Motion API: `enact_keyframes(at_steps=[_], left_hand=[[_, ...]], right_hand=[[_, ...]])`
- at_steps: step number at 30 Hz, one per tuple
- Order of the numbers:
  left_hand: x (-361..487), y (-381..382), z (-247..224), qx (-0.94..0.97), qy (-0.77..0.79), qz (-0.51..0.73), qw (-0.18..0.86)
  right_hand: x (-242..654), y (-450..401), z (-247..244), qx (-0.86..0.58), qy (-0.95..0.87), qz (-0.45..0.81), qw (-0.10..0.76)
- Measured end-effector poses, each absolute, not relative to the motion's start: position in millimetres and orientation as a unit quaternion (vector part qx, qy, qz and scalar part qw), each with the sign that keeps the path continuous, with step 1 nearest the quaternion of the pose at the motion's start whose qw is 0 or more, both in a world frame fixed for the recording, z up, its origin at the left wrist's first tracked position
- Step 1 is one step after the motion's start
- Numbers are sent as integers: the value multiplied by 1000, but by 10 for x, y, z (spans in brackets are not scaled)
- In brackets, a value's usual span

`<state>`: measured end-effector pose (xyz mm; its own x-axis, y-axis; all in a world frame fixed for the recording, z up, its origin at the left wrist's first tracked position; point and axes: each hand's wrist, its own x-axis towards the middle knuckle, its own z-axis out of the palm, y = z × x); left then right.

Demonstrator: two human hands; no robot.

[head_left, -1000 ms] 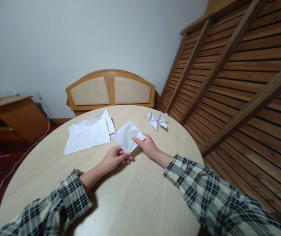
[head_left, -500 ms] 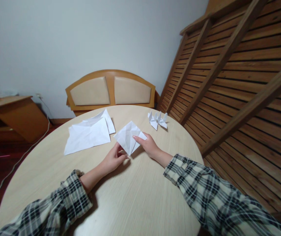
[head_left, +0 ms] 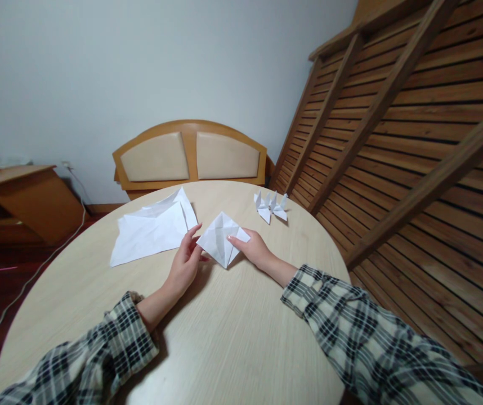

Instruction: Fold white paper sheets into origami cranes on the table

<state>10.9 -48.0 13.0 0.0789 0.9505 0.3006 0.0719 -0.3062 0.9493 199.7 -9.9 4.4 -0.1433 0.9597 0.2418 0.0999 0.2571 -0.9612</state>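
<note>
A folded sheet of white paper (head_left: 218,239), diamond-shaped with creases across its face, is held a little above the round table. My right hand (head_left: 256,248) pinches its right side, thumb on top and the other fingers hidden underneath. At the paper's left corner is my left hand (head_left: 186,264), its thumb and fingers apart. Some of its fingertips reach close to or just under the left edge; whether they touch cannot be made out. Folded paper cranes (head_left: 271,207) stand close together at the table's back right.
Loose white paper sheets (head_left: 152,233) lie overlapping on the left of the pale wooden table (head_left: 224,349). Beyond its far edge stands a padded headboard (head_left: 189,152). A slatted wooden panel (head_left: 393,169) leans along the right. A desk (head_left: 26,202) and a white cable (head_left: 34,275) are at left.
My left hand has moved up and left from below the paper's lower corner to its left corner, its fingers spreading. The folded paper has turned and shifted slightly in my right hand.
</note>
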Motion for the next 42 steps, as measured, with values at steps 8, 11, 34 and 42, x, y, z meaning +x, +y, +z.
enact_keyframes(at_steps=[8, 11, 34, 42], left_hand=[[119, -514, 139, 654, 401, 505, 396], [117, -521, 128, 670, 395, 499, 382], [114, -538, 157, 650, 406, 521, 376], [101, -490, 67, 651, 394, 511, 401]], right_hand=[[2033, -53, 41, -425, -640, 405, 496], [2032, -32, 20, -428, -634, 401, 504], [2020, -65, 43, -411, -627, 430, 503], [2017, -72, 42, -421, -615, 442, 500]])
